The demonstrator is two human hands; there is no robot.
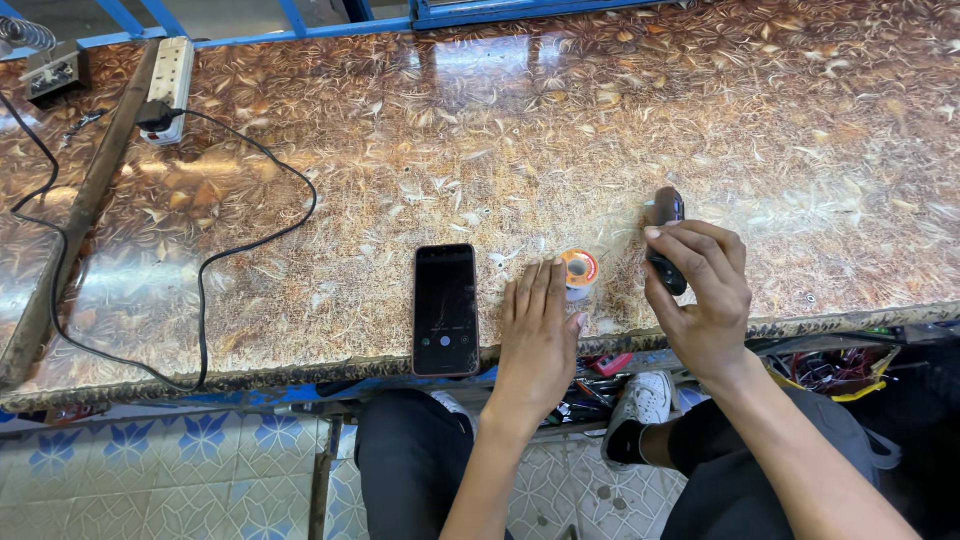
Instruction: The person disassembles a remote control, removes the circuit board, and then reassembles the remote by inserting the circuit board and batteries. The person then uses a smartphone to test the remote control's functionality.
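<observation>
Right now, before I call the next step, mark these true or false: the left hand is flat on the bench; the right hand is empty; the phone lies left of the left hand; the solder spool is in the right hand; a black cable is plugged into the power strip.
1. The left hand lies flat on the bench: true.
2. The right hand is empty: false, it grips a dark handheld object.
3. The phone lies left of the left hand: true.
4. The solder spool is in the right hand: false, it rests on the bench by the left hand's fingertips.
5. A black cable is plugged into the power strip: true.
</observation>
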